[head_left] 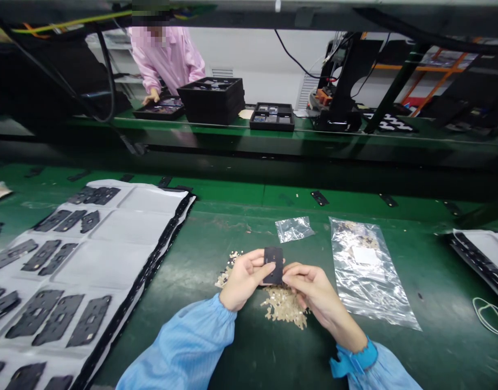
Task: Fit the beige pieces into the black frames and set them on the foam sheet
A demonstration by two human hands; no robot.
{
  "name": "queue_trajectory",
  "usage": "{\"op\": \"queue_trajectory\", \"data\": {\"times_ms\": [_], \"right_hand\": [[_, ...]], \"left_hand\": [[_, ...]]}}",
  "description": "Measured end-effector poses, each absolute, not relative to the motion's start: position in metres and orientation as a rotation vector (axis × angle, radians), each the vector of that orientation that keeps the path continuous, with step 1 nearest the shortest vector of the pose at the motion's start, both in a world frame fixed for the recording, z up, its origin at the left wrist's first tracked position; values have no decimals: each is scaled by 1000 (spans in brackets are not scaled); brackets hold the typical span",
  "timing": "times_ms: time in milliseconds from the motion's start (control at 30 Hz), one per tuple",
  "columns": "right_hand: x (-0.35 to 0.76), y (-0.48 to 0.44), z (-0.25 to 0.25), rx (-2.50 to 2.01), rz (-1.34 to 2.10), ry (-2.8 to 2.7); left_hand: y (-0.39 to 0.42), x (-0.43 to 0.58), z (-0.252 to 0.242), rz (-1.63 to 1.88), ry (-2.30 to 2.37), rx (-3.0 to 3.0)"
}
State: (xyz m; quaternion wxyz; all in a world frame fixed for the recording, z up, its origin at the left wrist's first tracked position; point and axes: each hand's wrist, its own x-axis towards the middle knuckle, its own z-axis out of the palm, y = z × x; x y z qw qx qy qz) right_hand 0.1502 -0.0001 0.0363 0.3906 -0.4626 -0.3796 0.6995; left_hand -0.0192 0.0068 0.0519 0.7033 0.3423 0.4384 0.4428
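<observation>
A flat black plastic plate point(276, 261) with small holes is held upright between the thumb and fingers of my left hand point(249, 275). At the plate's right edge, the thumb and fingers of my right hand point(308, 283) are pinched together. Whatever they grip is too small or hidden to make out. Below the plate lies a heap of small beige and silvery pieces point(285, 307) on the green table point(204, 336). More such pieces point(226, 273) are scattered behind my left hand.
A white compartment tray point(122, 246) with several black plates point(84, 320) stands at left. A clear bag of beige pieces point(366, 271) and a small clear bag point(294, 229) lie right. Across the bench, a person in pink point(167, 59) reaches into a black tray point(159, 111).
</observation>
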Motion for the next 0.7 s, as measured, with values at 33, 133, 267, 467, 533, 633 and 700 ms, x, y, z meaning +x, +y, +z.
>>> {"op": "queue_trajectory", "data": {"times_ms": [33,133,267,467,533,633,700], "right_hand": [[150,0,36,-1176,1763,-973],[148,-1,35,-1185,1726,-990],[146,-3,35,-1190,1694,-989],[142,-4,36,-1198,1695,-950],[141,-4,37,-1208,1720,-903],[141,-4,41,-1216,1749,-845],[141,-3,42,-1221,1764,-834]], "left_hand": [[7,-19,52,987,973,765],[7,-19,51,991,975,780],[7,-20,51,980,982,805],[7,-20,49,989,976,774],[6,-19,48,1009,987,761],[6,-18,46,1029,999,759],[5,-17,45,1028,997,776]]}}
